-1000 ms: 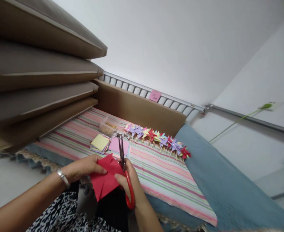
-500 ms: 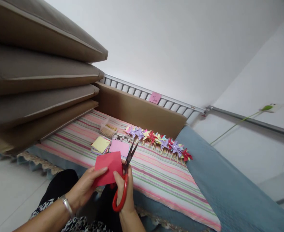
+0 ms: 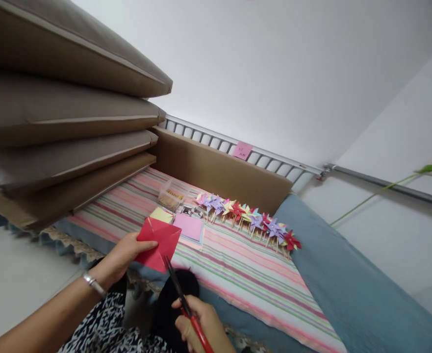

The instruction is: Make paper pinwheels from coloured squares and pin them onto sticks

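Observation:
My left hand (image 3: 129, 252) pinches a red paper square (image 3: 160, 240) by its left edge, thumb on top. A slit shows at the sheet's upper left corner. My right hand (image 3: 197, 321) grips scissors (image 3: 181, 294) with red handles and dark blades. The blade tips meet the lower right edge of the red paper, where a short cut line shows. Beyond the sheet lie a stack of yellow paper (image 3: 162, 214), partly covered by it, and a pink paper sheet (image 3: 188, 226).
Several paper pinwheels (image 3: 254, 220) on sticks lie in a row on the striped cloth (image 3: 234, 264). A clear plastic box (image 3: 171, 193) with small sticks stands behind the papers. Brown cushions (image 3: 72, 108) are stacked at left, and a pink note (image 3: 242, 150) hangs on the metal rail.
The red paper has turned, with slits now visible in it. My right hand has left the sheet and dropped lower, bringing the scissors' blades to the paper's edge.

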Demonstrator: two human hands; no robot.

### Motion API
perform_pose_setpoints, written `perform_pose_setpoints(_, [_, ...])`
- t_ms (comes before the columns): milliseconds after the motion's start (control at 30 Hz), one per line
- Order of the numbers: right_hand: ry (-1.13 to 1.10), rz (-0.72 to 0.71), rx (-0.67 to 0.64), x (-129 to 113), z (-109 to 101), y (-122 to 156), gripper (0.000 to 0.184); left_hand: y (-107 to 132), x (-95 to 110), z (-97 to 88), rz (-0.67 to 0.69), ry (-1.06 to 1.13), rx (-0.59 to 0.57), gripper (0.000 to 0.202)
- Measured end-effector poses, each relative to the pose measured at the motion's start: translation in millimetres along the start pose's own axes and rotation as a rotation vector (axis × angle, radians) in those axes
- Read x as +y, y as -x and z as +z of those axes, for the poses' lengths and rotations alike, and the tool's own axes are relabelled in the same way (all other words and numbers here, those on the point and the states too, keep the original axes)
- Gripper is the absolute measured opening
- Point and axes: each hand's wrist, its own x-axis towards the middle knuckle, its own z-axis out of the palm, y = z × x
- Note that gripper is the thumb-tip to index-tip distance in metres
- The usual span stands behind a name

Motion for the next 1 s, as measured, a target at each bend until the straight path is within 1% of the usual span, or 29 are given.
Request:
perform_pose_setpoints(133, [0.023, 0.034, 0.067, -7.7, 2.1, -1.8, 0.032, 4.3, 2.2, 3.9, 0.001, 0.004, -0.038, 0.029])
perform_pose_setpoints(200, [0.032, 0.044, 0.055, -8.8, 2.2, -3.9, 0.028, 6.0, 2.4, 3.8, -0.002, 0.011, -0.04, 0.029])
perform_pose_setpoints(367, [0.041, 0.056, 0.02, -9.4, 1.4, -4.0, 0.029, 7.4, 2.5, 3.0, -0.021, 0.039, -0.045, 0.032])
perform_pose_setpoints(567, [0.014, 0.052, 0.061, -15.6, 4.5, -2.0, 0.025, 9.8, 3.7, 10.0, -0.049, 0.055, -0.069, 0.029])
perform_pose_setpoints(700, [0.015, 0.068, 0.093, -15.5, 6.5, -3.0, 0.022, 12.4, 4.3, 12.9, -0.052, 0.071, -0.079, 0.026])
perform_pose_setpoints(1000, [0.022, 0.075, 0.072, -12.3, 4.9, -5.2, 0.019, 10.9, 3.5, 14.1, -0.069, 0.077, -0.062, 0.029])
